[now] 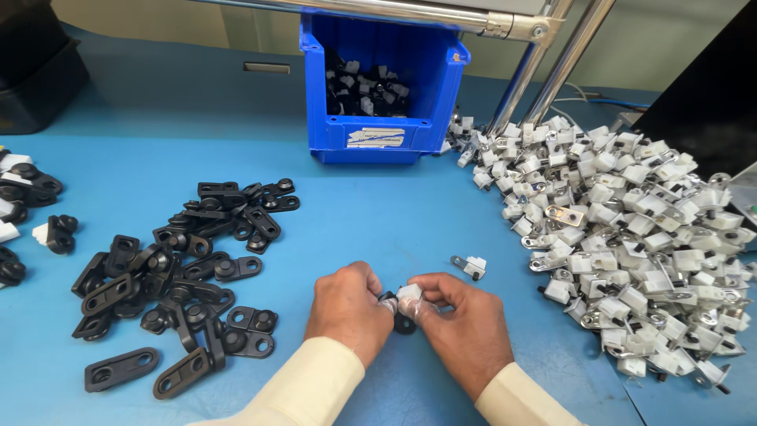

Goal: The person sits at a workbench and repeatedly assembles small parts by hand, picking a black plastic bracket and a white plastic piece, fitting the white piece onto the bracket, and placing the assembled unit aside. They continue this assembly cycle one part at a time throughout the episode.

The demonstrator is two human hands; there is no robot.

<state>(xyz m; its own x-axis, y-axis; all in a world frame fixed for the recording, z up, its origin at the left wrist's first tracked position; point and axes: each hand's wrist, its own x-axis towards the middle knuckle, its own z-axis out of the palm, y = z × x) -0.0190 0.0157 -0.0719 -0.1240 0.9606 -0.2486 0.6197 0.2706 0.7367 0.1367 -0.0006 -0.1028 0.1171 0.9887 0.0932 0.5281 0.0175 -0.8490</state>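
Low in the middle of the blue table (378, 229), my left hand (349, 310) and my right hand (460, 322) meet, fingertips together. Between them they pinch a small assembly: a black plastic piece (403, 323) on the left-hand side and a white block with a metal tab (409, 297) on the right-hand side. Both hands grip it just above the table surface. A single white-and-metal part (471, 265) lies loose just beyond my right hand. Cream sleeves cover both wrists.
A pile of black plastic brackets (185, 272) lies to the left. A large heap of white-and-metal clips (631, 237) fills the right side. A blue bin (382, 87) with mixed parts stands at the back centre, beside metal frame tubes (544, 71). More parts (24, 213) sit at the left edge.
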